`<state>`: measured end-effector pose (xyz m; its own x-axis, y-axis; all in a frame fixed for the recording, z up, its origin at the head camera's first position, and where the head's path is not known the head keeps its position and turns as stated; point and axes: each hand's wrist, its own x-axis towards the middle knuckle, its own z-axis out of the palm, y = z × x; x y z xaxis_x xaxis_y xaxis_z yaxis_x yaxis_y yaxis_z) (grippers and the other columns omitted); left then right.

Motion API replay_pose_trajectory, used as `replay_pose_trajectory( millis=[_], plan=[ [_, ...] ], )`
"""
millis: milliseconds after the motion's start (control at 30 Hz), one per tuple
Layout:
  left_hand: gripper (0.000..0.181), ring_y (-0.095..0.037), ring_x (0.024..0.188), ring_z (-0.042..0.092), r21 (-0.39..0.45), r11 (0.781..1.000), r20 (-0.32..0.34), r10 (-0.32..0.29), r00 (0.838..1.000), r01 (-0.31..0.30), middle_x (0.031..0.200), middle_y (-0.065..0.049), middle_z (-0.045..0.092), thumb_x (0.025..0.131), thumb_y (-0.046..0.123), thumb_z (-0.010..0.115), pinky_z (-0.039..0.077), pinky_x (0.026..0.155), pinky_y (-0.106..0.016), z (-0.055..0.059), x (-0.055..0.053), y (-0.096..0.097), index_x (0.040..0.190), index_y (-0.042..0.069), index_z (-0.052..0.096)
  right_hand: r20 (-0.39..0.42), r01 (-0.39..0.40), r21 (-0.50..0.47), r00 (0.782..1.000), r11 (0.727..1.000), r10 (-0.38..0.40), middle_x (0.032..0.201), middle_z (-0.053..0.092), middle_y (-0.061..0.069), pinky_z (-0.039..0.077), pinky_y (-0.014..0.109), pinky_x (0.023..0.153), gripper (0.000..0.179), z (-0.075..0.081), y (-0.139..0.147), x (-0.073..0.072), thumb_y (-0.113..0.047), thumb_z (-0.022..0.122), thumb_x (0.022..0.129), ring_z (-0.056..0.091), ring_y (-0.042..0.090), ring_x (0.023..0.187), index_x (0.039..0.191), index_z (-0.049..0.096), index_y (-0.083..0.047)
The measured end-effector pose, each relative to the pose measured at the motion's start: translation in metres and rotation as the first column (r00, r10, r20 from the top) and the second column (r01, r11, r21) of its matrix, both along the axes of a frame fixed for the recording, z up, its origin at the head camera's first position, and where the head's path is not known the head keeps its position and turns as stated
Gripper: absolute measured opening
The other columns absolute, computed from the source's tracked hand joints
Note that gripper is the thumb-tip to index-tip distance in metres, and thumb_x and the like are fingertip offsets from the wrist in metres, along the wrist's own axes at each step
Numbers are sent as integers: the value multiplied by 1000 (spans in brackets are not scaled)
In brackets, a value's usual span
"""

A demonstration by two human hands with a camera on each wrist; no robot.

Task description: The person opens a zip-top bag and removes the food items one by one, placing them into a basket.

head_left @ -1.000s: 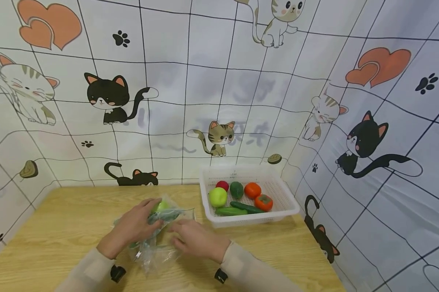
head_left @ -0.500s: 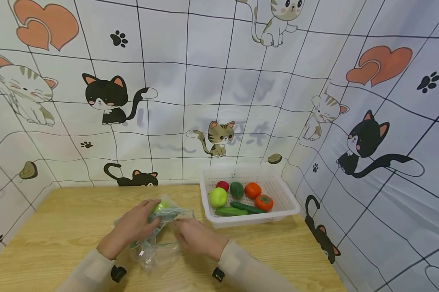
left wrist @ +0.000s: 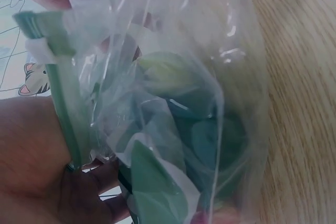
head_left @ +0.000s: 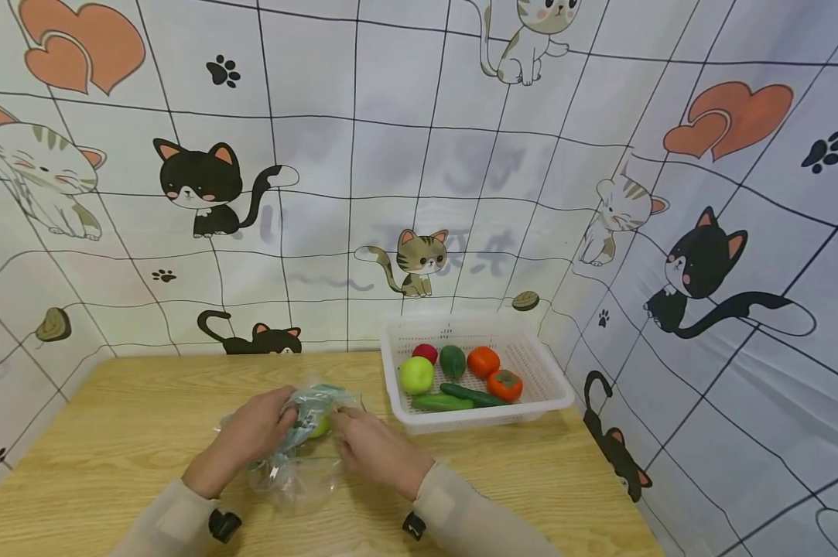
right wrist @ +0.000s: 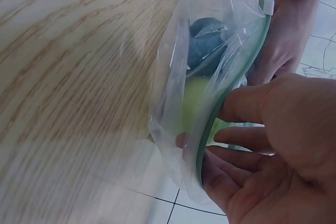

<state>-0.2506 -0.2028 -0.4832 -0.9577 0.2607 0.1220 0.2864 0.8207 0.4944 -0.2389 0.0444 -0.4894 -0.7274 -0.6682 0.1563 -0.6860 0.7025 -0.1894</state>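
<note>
A clear slider-zip bag [head_left: 296, 480] with a green zip edge lies on the wooden table between both hands. Inside it show a green apple [right wrist: 195, 100] and a dark green round item [right wrist: 207, 43]; plastic folds blur the rest. My left hand [head_left: 254, 429] grips the bag's left side, fingers partly hidden behind the plastic in the left wrist view. On the other side my right hand [head_left: 377, 449] holds the bag's mouth by the green zip strip [right wrist: 233, 85], thumb and fingers at its edge. The white slider [right wrist: 269, 7] sits at the strip's far end.
A white plastic basket [head_left: 488, 422] stands at the back right of the table [head_left: 147, 402]. It holds a green apple [head_left: 416, 375], cucumbers [head_left: 442, 403], a persimmon [head_left: 504, 385] and several other pieces of produce. Cat-print cloth [head_left: 321, 193] surrounds the table behind and beside.
The bag's printed upper part has folded over, and the apple in it now shows lower, nearer the right fingers. The right hand has shifted slightly up to the bag's edge. The basket stays put.
</note>
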Motion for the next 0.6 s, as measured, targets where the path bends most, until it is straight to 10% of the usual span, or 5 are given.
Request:
replay_pose_trajectory(
  millis=[333, 500, 600],
  plan=[
    [31, -14, 68, 44, -11, 1000, -6, -3, 1000, 3, 75, 2, 39, 117, 10, 59, 37, 64, -30, -3, 1, -2, 87, 17, 52, -10, 51, -13, 999, 999, -51, 166, 68, 12, 63, 32, 116, 67, -2, -7, 1, -25, 85, 109, 73, 22, 144, 167, 58, -5],
    [22, -18, 81, 60, -32, 999, -5, -16, 1000, 15, 107, -16, 81, 115, 9, 61, 55, 77, -41, -3, 0, -4, 123, -1, 80, 24, 76, -43, 997, 996, -75, 166, 66, 14, 62, 34, 119, 71, -5, -12, 0, -25, 88, 107, 70, 24, 148, 168, 57, -6],
    [38, -20, 93, 67, -37, 999, -3, -30, 1000, 30, 134, -24, 83, 114, 9, 63, 61, 88, -49, -2, 1, -4, 146, -8, 75, 55, 101, -59, 994, 993, -98, 161, 66, 16, 64, 33, 113, 75, -7, -14, 1, -27, 89, 105, 73, 22, 139, 168, 55, -8]
  ],
)
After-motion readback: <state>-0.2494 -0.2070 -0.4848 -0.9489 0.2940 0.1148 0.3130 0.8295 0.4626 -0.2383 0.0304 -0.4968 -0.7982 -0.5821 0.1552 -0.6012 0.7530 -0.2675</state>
